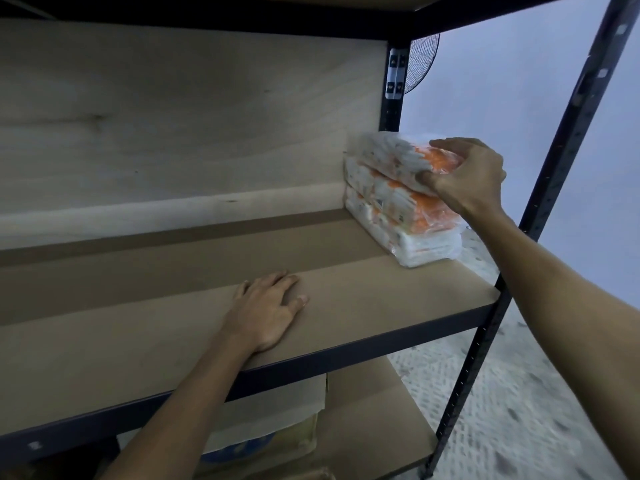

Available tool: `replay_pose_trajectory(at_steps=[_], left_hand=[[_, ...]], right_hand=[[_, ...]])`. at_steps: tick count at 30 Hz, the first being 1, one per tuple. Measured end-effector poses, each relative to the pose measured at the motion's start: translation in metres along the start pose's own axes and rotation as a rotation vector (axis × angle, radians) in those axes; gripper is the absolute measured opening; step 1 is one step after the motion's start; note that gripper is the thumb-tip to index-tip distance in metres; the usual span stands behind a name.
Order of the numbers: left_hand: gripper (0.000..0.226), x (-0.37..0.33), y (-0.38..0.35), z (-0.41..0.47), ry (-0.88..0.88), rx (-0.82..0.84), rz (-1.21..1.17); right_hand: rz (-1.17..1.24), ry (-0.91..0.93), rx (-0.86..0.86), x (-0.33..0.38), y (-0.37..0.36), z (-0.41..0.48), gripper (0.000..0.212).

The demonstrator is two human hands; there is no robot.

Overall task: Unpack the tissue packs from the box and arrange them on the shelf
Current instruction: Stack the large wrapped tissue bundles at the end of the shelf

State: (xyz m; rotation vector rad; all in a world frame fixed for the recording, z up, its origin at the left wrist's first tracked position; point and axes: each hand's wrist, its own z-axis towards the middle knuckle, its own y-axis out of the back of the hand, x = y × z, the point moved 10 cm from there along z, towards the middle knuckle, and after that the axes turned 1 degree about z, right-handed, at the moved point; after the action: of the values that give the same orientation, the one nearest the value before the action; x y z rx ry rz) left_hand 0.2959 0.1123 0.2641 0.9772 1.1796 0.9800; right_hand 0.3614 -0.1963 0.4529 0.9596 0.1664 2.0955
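Three white-and-orange tissue packs are stacked at the right end of the brown shelf board, against the back panel. My right hand grips the near end of the top tissue pack, thumb on its lower edge and fingers over the top; the pack sits tilted on the middle pack. The bottom pack lies flat on the board. My left hand rests palm down on the shelf board near its front edge, fingers spread, holding nothing.
Black metal uprights frame the shelf's right side. On the lower shelf sits a cardboard box with an open flap. A black fan grille shows behind the rear post. Speckled floor lies to the right.
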Motion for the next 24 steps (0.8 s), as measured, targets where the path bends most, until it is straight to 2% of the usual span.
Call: replay_pose_trajectory(at_steps=[7, 17, 24], left_hand=[[0.052, 0.0, 0.001, 0.001, 0.007, -0.01, -0.016], [0.053, 0.002, -0.001, 0.002, 0.005, -0.009, -0.021], [0.052, 0.002, 0.0, 0.004, -0.01, -0.026, -0.02]], right_hand=[[-0.013, 0.022, 0.053, -0.007, -0.02, 0.011, 0.058], [-0.231, 0.046, 0.161, -0.008, -0.055, 0.028, 0.054], [-0.249, 0.065, 0.197, -0.021, -0.067, 0.042, 0.062]])
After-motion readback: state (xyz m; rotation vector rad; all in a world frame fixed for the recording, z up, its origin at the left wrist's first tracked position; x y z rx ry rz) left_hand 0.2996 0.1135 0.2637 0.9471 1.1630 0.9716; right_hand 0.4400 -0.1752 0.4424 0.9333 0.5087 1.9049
